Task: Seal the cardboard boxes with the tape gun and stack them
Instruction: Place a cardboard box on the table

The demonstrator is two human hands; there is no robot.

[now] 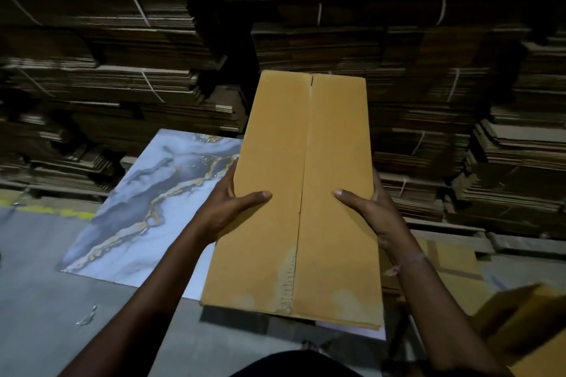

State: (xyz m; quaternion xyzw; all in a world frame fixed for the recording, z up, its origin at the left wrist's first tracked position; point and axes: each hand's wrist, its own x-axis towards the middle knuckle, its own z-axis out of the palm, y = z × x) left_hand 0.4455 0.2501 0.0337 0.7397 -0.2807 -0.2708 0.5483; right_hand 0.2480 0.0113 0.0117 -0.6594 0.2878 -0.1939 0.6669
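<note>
Lengthwise away, cardboard box (301,193), seemingly flat, gripped between left hand (232,208) and right hand (373,211).

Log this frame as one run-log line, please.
phase: carrying | object: long tan cardboard box, centre seam up | left hand: grips | right hand: grips | tape gun: unseen

I count one long cardboard box (303,193) in the middle, with two hands on it: the left hand (232,208) at 9 o'clock of it and the right hand (372,208) at 3 o'clock. One marbled tabletop (147,208) lies at 8 o'clock. At 5 o'clock, part of one more box (526,324). Behind, bundles of flat cardboard (122,70) are too many to count.
</note>
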